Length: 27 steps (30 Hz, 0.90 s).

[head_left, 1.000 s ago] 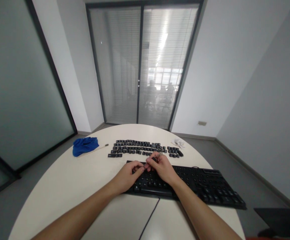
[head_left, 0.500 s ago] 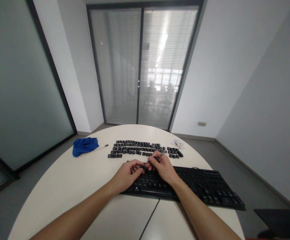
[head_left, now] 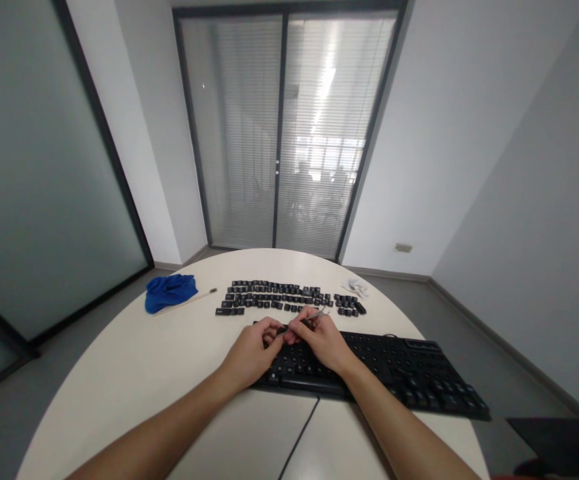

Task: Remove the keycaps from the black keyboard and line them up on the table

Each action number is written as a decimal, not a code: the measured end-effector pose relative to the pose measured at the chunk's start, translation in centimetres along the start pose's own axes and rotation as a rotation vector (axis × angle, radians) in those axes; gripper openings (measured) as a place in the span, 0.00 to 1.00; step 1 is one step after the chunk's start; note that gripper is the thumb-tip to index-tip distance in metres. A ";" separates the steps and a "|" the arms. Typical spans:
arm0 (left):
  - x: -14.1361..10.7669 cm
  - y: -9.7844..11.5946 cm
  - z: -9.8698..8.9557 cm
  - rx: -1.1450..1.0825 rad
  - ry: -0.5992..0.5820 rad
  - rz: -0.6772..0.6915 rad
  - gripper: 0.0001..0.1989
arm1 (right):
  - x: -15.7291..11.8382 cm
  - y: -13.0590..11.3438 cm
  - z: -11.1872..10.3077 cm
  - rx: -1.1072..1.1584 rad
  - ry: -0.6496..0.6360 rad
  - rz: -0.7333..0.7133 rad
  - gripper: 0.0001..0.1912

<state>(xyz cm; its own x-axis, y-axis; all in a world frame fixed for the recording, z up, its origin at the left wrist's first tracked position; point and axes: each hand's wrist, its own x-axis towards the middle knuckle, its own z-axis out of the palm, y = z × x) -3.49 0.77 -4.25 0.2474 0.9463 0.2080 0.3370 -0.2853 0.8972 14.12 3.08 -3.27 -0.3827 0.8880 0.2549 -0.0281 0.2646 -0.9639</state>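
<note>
Both my hands work close together over the upper left of a black keyboard, many of whose key positions have no caps. My left hand is closed, its thumb and fingers pinching a small black keycap. My right hand is closed on a slim tool with a pale, thin end pointing up and right; its exact kind is hard to make out. The fingertips of both hands meet around the keycap. Rows of loose black keycaps lie on the table just beyond the keyboard.
A blue cloth lies on the round white table at the left, beside a thin brush with dark bristles. Crumpled white material sits at the far right. The keyboard cable runs toward me.
My hands have shifted slightly to the left and closer together. The tool in my right hand has tilted, showing more of its pale end.
</note>
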 end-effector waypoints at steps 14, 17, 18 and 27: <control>1.1 -0.5 -1.3 -0.202 -0.108 0.010 0.14 | 0.4 0.8 -0.5 -0.053 -0.033 0.046 0.18; 1.4 -0.9 -1.4 -0.202 -0.066 -0.030 0.13 | 0.3 0.7 -0.4 -0.068 -0.066 0.052 0.20; 1.4 -1.0 -1.5 -0.178 -0.041 -0.038 0.12 | 0.3 0.7 -0.4 -0.078 -0.063 0.052 0.20; 0.9 -0.9 -3.5 0.425 -0.197 0.343 0.11 | 0.4 0.2 -1.2 -0.301 0.067 0.015 0.24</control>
<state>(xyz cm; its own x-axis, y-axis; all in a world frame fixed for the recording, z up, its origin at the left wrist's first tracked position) -6.73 2.39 -3.51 0.5571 0.7546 0.3466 0.5328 -0.6450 0.5479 15.04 3.96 -3.29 -0.3188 0.9130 0.2546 0.2564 0.3417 -0.9042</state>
